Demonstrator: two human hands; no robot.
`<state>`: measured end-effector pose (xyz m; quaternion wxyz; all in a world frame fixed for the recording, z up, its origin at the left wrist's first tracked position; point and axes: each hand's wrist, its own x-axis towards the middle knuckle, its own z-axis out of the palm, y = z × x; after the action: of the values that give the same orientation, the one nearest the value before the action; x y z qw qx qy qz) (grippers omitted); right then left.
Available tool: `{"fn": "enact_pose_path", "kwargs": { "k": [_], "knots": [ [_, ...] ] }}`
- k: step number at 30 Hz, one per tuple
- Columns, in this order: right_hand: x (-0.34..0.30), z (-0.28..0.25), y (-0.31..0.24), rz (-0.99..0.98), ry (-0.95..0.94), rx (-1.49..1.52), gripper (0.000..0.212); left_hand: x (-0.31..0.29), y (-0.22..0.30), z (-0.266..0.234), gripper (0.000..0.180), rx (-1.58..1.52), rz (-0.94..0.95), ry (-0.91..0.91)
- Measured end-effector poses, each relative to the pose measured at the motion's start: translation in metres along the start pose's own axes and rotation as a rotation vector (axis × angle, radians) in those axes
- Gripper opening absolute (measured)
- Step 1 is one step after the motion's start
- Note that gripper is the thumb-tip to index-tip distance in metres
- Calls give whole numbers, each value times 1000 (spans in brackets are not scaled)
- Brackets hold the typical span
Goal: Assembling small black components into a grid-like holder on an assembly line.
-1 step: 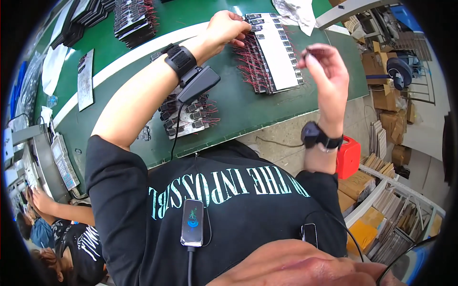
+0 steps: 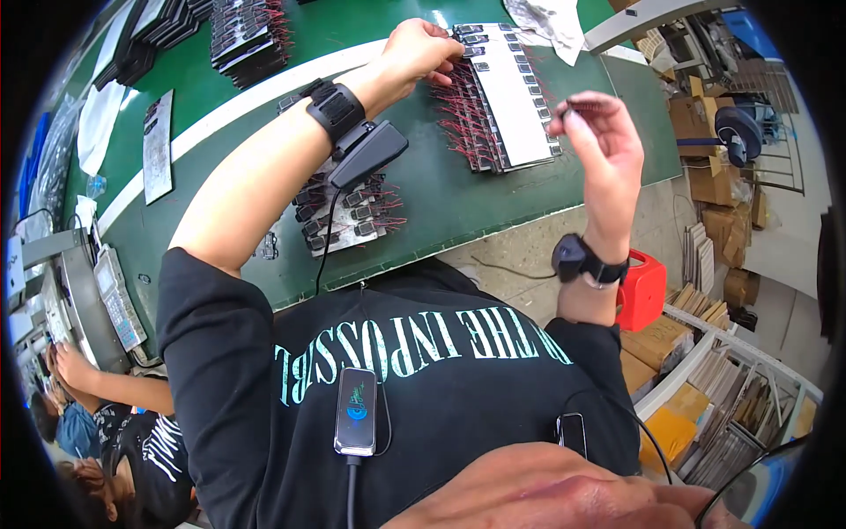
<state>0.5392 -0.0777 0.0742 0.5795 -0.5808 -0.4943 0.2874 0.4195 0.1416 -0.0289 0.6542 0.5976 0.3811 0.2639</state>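
Fingers of the left hand (image 2: 420, 53) bunch at the edge of the white panel (image 2: 513, 110), grip unclear; the right hand (image 2: 608, 137) pinches a dark piece (image 2: 567, 113); wrist device (image 2: 372, 157) partly hides wired boards (image 2: 359, 219); white sheet (image 2: 548, 22) beyond.

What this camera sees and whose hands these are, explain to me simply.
There is no robot: a person works bare-handed. A fisheye camera on the person's head looks down, so straight edges bend. On the green table lie stacks of boards carrying small black parts with red wires. The left hand is at the far left corner of the white-topped stack; whether it grips anything is unclear. To that stack's right, the right hand pinches a small dark piece, too small to identify.
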Motion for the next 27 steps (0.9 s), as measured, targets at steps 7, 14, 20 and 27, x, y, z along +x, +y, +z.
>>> {"fn": "enact_pose_path", "kwargs": {
  "k": [7,14,20,27],
  "knots": [
    [-47,37,5,114,42,184,16,-15,15,0,19,158,-35,-15],
    [-53,51,19,198,-97,278,16,-87,81,-70,22,380,189,77],
    [-56,61,53,182,-50,209,16,-206,55,-166,22,784,344,229],
    [-41,82,39,216,-163,256,17,-260,-49,-163,16,1333,407,208]
  ]
}}
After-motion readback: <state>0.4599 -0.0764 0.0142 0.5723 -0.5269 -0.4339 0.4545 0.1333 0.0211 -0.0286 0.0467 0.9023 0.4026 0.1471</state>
